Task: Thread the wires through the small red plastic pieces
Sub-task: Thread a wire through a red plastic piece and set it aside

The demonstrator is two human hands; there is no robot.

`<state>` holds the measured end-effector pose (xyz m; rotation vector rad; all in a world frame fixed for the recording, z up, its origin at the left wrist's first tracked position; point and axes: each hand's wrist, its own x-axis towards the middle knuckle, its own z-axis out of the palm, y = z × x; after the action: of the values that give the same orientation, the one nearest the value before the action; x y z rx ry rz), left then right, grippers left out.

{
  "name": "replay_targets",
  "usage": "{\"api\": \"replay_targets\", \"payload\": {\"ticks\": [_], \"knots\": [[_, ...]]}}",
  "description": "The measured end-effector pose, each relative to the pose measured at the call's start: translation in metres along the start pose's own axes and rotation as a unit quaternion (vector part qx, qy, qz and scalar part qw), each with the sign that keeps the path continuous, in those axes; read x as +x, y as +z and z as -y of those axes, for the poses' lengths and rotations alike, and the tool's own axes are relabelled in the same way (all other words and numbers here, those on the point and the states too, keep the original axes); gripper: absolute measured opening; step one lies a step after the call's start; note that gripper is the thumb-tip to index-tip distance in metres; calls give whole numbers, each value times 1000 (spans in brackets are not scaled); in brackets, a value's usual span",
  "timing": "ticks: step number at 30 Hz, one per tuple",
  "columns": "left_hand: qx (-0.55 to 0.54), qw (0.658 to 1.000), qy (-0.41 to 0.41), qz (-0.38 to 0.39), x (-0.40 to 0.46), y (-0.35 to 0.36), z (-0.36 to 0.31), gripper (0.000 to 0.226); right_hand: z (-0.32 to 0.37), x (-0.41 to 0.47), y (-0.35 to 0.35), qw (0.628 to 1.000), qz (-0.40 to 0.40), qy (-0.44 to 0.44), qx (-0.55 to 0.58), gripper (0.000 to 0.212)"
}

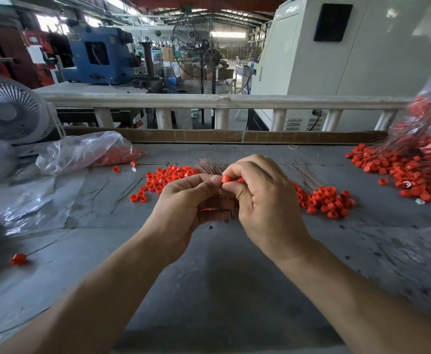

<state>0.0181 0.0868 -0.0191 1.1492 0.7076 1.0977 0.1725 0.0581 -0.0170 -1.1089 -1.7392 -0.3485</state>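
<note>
Head view: left hand (pixel 183 205) hides most of gripped wires (pixel 210 167).

I work in a factory hall: a blue machine (pixel 99 54) and a big white cabinet (pixel 349 47) stand under a steel-truss roof (pixel 209 6). A tall standing fan (pixel 204 47) is beyond the railing (pixel 209 101), past my grey tabletop (pixel 222 277).

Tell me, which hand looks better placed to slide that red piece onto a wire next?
Probably the right hand: its fingers already pinch the red piece. The left hand grips the wire bundle and looks set to steady it.
</note>
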Motion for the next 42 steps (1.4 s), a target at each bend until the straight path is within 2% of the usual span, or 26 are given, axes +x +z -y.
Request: {"api": "replay_targets", "payload": {"ticks": [6,11,16,24,38,42], "knots": [[0,1000,-1,-22,-2,0,-3,46,-3,-1,-4,999,26,1,-18,8],[11,999,6,-41,-2,0,-4,38,-2,-1,-3,999,28,9,25,13],[3,999,-1,-38,-2,0,-5,46,-4,-2,-2,998,41,13,55,13],[16,999,12,-43,1,-4,-3,42,-3,-3,2,996,48,11,77,18],[26,998,33,-54,3,-6,0,24,-3,-2,-1,988,87,73,107,15],[26,997,36,-58,4,-6,2,28,-3,-2,0,986,85,85,119,14]]}}
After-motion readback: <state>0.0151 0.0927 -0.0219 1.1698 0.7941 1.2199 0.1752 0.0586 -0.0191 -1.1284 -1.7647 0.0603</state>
